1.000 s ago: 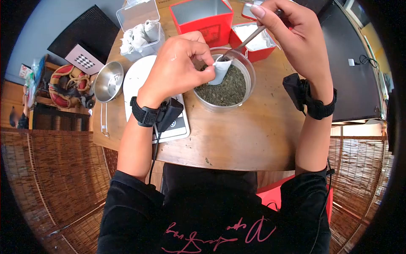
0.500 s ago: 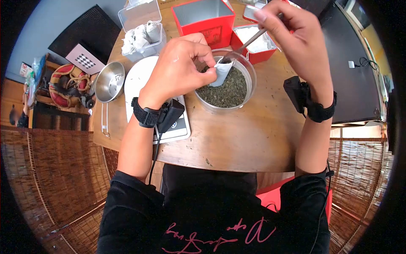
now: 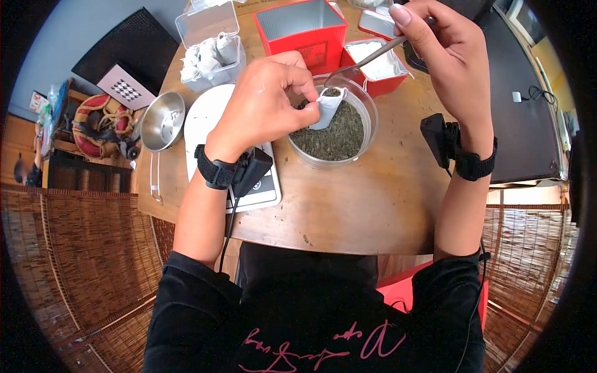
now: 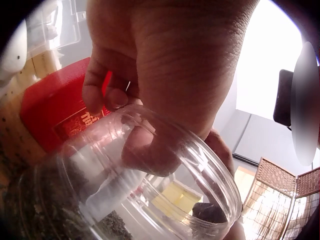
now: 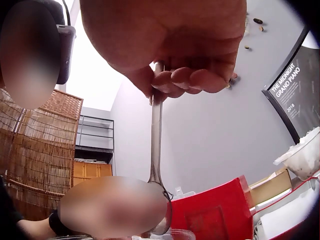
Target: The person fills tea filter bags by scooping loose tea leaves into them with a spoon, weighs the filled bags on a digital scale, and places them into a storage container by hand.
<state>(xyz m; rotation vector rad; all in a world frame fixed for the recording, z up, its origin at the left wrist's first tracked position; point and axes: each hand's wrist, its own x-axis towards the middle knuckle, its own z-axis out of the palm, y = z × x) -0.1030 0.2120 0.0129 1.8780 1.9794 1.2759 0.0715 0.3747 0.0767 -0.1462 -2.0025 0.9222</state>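
My left hand pinches the rim of a small white pouch between thumb and forefinger, over a clear round tub of dried green leaves. Dark leaf bits show inside the pouch's mouth. My right hand grips the handle of a metal spoon, whose bowl hangs just above the pouch. In the left wrist view, the pouch is seen through the tub's clear wall. The right wrist view has the spoon handle hanging down from the curled fingers.
Behind the tub stand an open red box and a smaller red box of white pouches. A clear box of filled pouches is at the back left. A white scale and a metal pan lie left.
The spoon has risen out of the pouch's mouth as my right hand moved slightly up and right. My left hand keeps its pinch on the pouch, nearly in place.
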